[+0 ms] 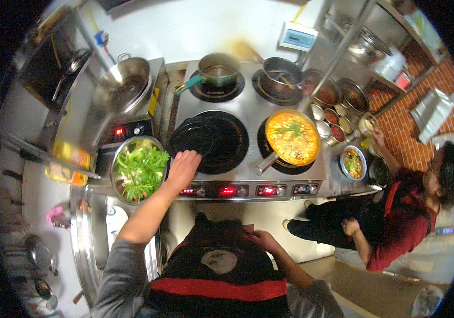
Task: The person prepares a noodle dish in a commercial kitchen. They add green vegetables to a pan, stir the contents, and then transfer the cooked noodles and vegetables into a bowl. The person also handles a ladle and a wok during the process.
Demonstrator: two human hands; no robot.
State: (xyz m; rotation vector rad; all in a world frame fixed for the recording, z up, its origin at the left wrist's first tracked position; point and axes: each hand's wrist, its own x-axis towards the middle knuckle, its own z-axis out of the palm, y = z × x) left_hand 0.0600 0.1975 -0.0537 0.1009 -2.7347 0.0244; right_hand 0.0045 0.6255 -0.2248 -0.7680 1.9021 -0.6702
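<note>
My left hand (185, 167) reaches over the front-left cooktop plate (227, 139), at the rim of a dark round object (193, 137) that barely stands out from the black glass. Its fingers point down, and their grip is hidden. Beside that wrist, a steel bowl (114, 181) holds leafy greens (141, 169) with pale and red pieces under them. My right hand (264, 241) is low at the side of my black apron (211, 242), by a small reddish piece (247, 228); whether it grips this is unclear. On the front-right plate, a pan (265, 165) contains orange soup topped with herbs (292, 137).
A green-handled pot (219, 69) and a black pot (282, 73) occupy the back plates. A wok (125, 85) stands left. Seasoning containers (332, 117) and a filled bowl (353, 163) are at right, where a co-worker (401, 222) stands close. A sink (92, 222) lies left.
</note>
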